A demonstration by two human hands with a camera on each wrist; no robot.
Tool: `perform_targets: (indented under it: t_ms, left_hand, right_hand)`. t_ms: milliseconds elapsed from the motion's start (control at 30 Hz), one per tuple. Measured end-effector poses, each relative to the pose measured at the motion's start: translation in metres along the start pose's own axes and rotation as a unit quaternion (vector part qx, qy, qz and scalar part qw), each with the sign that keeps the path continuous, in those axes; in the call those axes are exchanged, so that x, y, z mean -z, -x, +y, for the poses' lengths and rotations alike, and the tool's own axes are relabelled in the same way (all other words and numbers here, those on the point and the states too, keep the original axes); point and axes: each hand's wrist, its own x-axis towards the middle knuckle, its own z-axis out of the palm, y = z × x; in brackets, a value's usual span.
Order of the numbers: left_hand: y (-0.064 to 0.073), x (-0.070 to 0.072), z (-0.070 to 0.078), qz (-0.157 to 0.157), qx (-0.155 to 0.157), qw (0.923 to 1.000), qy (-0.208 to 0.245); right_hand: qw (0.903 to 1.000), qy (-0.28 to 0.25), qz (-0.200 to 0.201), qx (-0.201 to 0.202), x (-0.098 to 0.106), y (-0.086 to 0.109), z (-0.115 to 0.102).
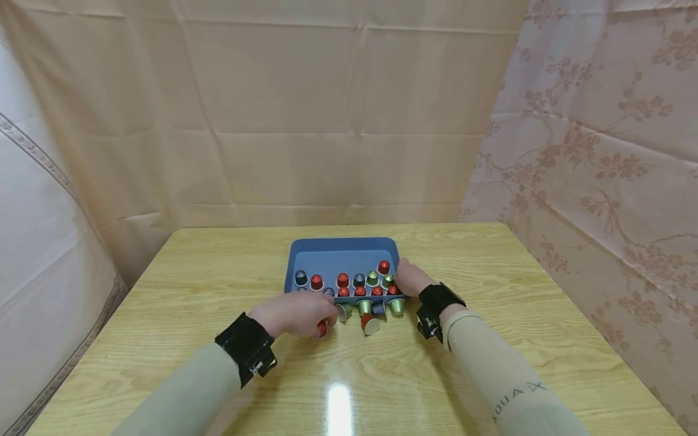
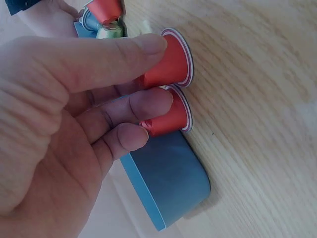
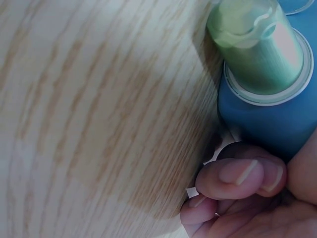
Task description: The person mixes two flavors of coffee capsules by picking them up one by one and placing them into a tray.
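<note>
My left hand point(image 1: 297, 313) is in front of the blue tray point(image 1: 340, 244), its thumb and fingers pinching a red coffee capsule point(image 2: 173, 62). A second red capsule point(image 2: 171, 116) lies against the fingertips of that hand, just below the first in the left wrist view. At the tray's right front corner my right hand point(image 1: 411, 278) grips the side, with curled fingers point(image 3: 233, 178) close against the outer wall. Near it, a green capsule point(image 3: 257, 54) rests its rim against the tray's front wall. Red, green and dark capsules point(image 1: 342, 280) stand upside down inside the tray.
Before the tray's front wall are several capsules, among them a green one point(image 1: 397, 307), a purple one point(image 1: 379, 310) and a red one point(image 1: 369, 325) on its side. The wooden table point(image 1: 229, 260) meets beige curtains point(image 1: 327, 151) behind and a flowered one point(image 1: 594, 151) at right.
</note>
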Motion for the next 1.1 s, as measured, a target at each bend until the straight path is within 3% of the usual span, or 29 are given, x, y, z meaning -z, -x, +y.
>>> perform_targets:
  t_ms: [200,467,833,933,1100]
  left_hand:
    - [-0.002,-0.003,-0.001,0.004,-0.002,1.0,-0.002]
    - [-0.003,-0.001,-0.001,-0.003,-0.008,0.9998,0.017]
    - [-0.002,0.02,-0.001,0.037,-0.035,0.9984,0.026]
    - [-0.003,0.026,-0.002,0.045,-0.031,0.9984,0.016]
    - [-0.006,0.033,-0.004,0.05,0.003,0.9985,0.022]
  right_hand:
    - [0.999,0.035,0.008,0.027,0.0,0.001,0.001]
    - [0.9999,0.014,0.005,0.006,-0.001,0.0,0.001]
    - [0.9993,0.03,0.007,0.019,-0.001,-0.002,0.001]
    - [0.9992,0.033,0.007,0.022,-0.001,-0.001,0.001]
    - [0.9988,0.043,0.005,0.021,-0.002,-0.001,0.0]
